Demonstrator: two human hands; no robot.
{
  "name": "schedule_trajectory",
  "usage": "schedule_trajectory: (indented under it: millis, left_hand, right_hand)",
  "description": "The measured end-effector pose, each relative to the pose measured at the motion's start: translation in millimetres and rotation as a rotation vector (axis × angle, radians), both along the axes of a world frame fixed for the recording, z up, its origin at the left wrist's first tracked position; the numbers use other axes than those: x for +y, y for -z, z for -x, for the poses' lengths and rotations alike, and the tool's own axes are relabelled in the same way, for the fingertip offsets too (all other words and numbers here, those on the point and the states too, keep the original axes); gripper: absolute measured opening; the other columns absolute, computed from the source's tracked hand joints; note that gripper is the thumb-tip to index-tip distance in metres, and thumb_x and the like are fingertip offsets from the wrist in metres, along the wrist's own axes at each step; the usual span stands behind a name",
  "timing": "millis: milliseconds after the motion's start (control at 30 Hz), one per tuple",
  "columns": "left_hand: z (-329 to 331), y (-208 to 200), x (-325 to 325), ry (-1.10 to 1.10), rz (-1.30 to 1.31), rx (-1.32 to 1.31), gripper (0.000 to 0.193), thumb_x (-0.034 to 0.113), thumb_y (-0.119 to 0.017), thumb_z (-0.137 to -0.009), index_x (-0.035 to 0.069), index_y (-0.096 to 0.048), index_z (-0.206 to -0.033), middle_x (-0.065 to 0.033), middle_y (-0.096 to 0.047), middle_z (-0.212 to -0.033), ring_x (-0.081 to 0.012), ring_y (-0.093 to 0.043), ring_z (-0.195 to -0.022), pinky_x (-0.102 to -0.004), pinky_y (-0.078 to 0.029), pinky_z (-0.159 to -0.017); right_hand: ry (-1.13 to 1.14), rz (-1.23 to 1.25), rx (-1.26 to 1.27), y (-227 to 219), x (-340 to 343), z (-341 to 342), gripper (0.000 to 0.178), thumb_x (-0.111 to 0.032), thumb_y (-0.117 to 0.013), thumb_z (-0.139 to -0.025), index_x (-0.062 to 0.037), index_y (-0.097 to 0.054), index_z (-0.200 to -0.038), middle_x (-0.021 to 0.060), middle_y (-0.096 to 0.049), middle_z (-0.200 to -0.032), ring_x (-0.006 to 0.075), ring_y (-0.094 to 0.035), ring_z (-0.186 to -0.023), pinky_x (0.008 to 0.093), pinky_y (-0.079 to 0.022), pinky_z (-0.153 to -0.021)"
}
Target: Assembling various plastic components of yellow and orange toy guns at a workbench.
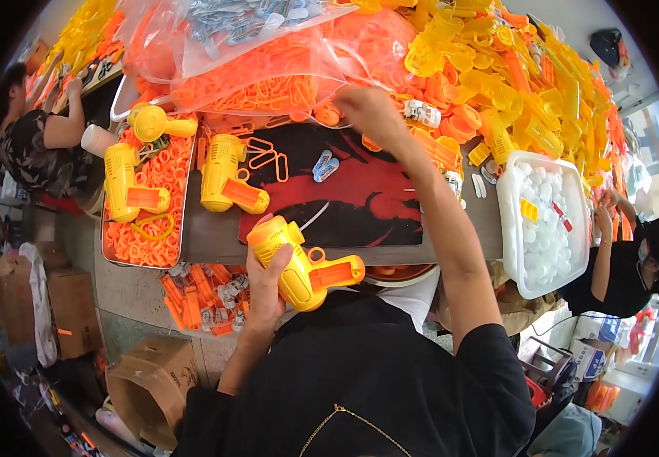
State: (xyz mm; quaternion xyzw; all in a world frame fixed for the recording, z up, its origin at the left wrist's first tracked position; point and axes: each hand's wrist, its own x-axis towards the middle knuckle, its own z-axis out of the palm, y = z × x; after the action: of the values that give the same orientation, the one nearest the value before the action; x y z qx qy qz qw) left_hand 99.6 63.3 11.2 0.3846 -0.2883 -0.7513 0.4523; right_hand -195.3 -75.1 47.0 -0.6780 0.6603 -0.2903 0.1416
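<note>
An open brown cardboard box (154, 390) on the floor bears dark print too small to read. The grey desk (213, 242) carries a black-and-red patterned mat (360, 199). By the mat's near left corner, the left hand (270, 285) has its fingers clamped around a yellow plastic dryer-shaped shell (305, 268); near the far edge, the right hand (366, 113) is blurred, its fingers' state unclear.

The yellow shell (291, 266) in your left hand (267, 289) looks like smooth, lightly glossy plastic. Before you, the clear bag (207, 61) is shiny, crinkled film; the white bin (509, 221) looks like smooth plastic. Your black shirt (360, 365) is matt cloth, the open box (165, 369) matt cardboard.
</note>
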Motion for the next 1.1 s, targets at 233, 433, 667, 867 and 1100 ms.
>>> schedule_trajectory:
  millis: [233, 433, 667, 867, 1100]
  left_hand:
    - [18, -12, 2, 0.059, 0.043, -0.007, 0.061, 0.004, -0.069, -0.089, 0.004, -0.042, -0.144, -0.0122, -0.061, -0.119, -0.0188, -0.064, -0.103, -0.0331, -0.055, -0.09]
    - [15, -18, 6, 0.021, 0.039, -0.008, 0.06, 0.002, -0.068, -0.09, 0.005, -0.042, -0.144, -0.0111, -0.062, -0.117, -0.0177, -0.065, -0.1, -0.0323, -0.056, -0.087]
    - [6, -28, 3, 0.009, 0.15, 0.006, 0.06, 0.003, -0.069, -0.09, 0.005, -0.042, -0.144, -0.0101, -0.061, -0.115, -0.0171, -0.065, -0.098, -0.0317, -0.056, -0.087]
    - [-8, -20, 6, -0.057, 0.118, -0.018, 0.061, 0.004, -0.07, -0.089, 0.005, -0.043, -0.143, -0.01, -0.061, -0.117, -0.0167, -0.064, -0.1, -0.0314, -0.055, -0.089]
    - [-5, -15, 2, -0.027, 0.084, -0.003, 0.06, 0.003, -0.069, -0.09, 0.006, -0.042, -0.144, -0.0106, -0.061, -0.118, -0.0169, -0.065, -0.1, -0.0324, -0.056, -0.088]
  right_hand:
    - [0.143, 0.429, 0.849, 24, -42, 56, 0.015, -0.015, -0.062, -0.085, -0.0067, -0.074, -0.089, 0.0106, -0.068, -0.096, 0.0261, -0.066, -0.095, 0.0423, -0.051, -0.076]
    - [0.15, 0.088, 1.081, 7, -55, 31, 0.013, -0.014, -0.068, -0.08, -0.0134, -0.076, -0.089, 0.0059, -0.066, -0.098, 0.0234, -0.061, -0.103, 0.0423, -0.047, -0.078]
    - [0.399, 0.036, 1.04, 23, -79, 28, 0.018, -0.016, -0.068, -0.082, -0.0172, -0.077, -0.097, 0.0033, -0.06, -0.116, 0.0236, -0.055, -0.111, 0.0441, -0.045, -0.083]
    - [0.466, 0.048, 0.869, 19, -67, 30, 0.019, -0.015, -0.067, -0.082, -0.0162, -0.078, -0.098, 0.0034, -0.057, -0.119, 0.0254, -0.051, -0.116, 0.0482, -0.042, -0.089]
    - [0.463, 0.316, 0.6, 14, -82, 27, 0.02, -0.014, -0.066, -0.082, -0.0153, -0.077, -0.099, 0.008, -0.054, -0.125, 0.0292, -0.052, -0.115, 0.0483, -0.044, -0.087]
